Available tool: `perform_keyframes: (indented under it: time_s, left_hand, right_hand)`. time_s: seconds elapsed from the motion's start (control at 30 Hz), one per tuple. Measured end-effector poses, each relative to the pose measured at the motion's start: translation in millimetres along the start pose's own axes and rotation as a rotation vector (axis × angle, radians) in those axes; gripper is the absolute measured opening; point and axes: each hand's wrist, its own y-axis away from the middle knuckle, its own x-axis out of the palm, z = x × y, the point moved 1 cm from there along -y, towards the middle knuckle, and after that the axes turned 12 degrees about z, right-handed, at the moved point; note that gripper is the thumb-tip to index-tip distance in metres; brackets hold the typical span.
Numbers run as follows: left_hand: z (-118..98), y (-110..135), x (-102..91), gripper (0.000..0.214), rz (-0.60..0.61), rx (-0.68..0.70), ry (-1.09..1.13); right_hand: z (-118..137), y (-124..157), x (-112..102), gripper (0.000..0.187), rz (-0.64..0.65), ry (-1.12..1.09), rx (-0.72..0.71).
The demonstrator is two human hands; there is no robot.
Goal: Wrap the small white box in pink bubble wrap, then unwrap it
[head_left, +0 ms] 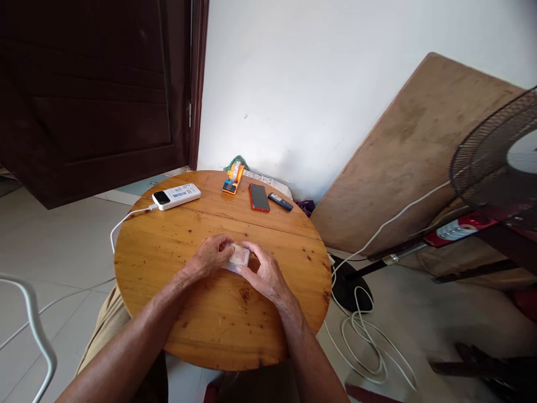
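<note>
Near the middle of the round wooden table [201, 324], a small whitish box with red print [240, 256] is between my two hands. My left hand [212, 254] grips its left end, with the thumb on top and the fingers curled around the far side. On the right, my right hand [265, 273] holds the box between the thumb at the near corner and the fingers at the far edge. The fingers cover part of the box. Something pale and translucent shows under its near side; what it is I cannot tell.
Toward the back lie a white power bank [180, 196] with a cable, an orange tape dispenser [233, 178], a red-edged phone [259, 197] and a dark remote-like device [281, 201]. A standing fan [482, 162] and coiled white cable [377, 352] are at right, a dark door [104, 123] at left.
</note>
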Motion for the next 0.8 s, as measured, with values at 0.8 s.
perform_keyframes:
  time_s: [0.8]
  left_hand:
    - [1.7, 0.5, 0.4, 0.037, 0.08, 0.028, 0.199]
  right_hand:
    - [-0.7, -0.1, -1.6, 0.017, -0.248, -0.054, -0.235]
